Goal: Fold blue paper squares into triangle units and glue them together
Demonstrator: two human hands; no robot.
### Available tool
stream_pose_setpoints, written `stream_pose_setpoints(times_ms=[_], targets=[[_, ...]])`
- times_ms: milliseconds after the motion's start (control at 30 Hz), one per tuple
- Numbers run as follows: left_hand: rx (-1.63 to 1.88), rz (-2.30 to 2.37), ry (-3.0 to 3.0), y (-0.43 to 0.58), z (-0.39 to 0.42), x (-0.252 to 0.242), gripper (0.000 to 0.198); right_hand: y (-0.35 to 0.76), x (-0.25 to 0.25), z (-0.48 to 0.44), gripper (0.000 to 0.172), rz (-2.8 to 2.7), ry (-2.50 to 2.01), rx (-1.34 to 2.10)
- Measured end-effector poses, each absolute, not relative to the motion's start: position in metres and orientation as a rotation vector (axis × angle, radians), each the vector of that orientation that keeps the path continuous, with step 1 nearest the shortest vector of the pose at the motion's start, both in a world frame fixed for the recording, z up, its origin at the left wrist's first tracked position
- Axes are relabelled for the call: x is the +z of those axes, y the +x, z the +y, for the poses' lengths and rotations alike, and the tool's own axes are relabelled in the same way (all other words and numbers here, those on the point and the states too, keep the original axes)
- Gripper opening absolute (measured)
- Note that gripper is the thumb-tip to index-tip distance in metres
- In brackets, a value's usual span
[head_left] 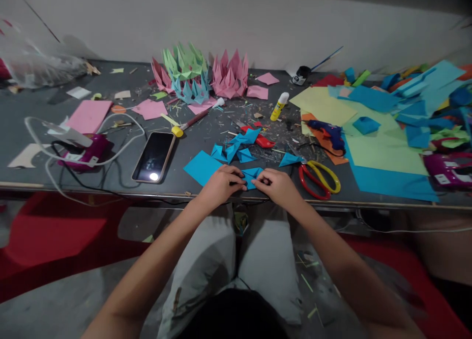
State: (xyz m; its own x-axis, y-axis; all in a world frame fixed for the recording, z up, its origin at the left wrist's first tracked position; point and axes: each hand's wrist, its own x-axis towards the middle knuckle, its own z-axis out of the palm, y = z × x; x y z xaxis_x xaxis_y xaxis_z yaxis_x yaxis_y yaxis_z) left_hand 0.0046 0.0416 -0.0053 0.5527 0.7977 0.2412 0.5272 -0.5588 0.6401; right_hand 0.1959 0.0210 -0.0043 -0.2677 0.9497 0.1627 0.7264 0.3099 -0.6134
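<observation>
Both my hands rest at the near edge of the dark table (pixel 44 107). My left hand (pixel 221 184) and my right hand (pixel 278 184) pinch a small folded blue paper piece (pixel 252 175) between their fingertips, pressing it on the table. A flat blue paper square (pixel 201 168) lies just left of it. Several folded blue pieces (pixel 236 149) sit right behind my hands, and another folded blue piece (pixel 289 159) lies to the right.
Red and yellow scissors (pixel 319 177) lie right of my right hand. A phone (pixel 154 157) lies to the left, beside a purple device (pixel 86 151) with cables. Paper crowns (pixel 201 76), a glue bottle (pixel 279 106), a blue glue gun (pixel 328 131) and coloured sheets (pixel 383 152) fill the back and right.
</observation>
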Motion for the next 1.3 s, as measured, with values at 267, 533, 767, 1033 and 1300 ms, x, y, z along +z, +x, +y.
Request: stream_pose_setpoints(times_ms=[267,533,767,1033,1300], targets=[[0.639,0.958,2.454,0.0,0.041,-0.004,0.008,0.193,-0.001,0.024,0.024,-2.096,-1.593,0.596],[0.447,0.995,2.799,0.006,0.022,0.008,0.012,0.193,0.003,0.028,0.025,-2.143,-1.63,0.651],[0.299,1.097,3.016,0.013,-0.001,0.006,0.019,0.191,0.004,0.03,0.024,-2.211,-1.663,0.622],[0.154,1.252,3.035,0.022,-0.015,0.006,0.029,0.177,-0.004,0.007,0.03,-2.298,-1.751,-0.021],[0.106,1.314,2.953,0.031,-0.015,0.011,0.026,0.192,-0.013,-0.022,0.029,-2.436,-1.306,-0.352]])
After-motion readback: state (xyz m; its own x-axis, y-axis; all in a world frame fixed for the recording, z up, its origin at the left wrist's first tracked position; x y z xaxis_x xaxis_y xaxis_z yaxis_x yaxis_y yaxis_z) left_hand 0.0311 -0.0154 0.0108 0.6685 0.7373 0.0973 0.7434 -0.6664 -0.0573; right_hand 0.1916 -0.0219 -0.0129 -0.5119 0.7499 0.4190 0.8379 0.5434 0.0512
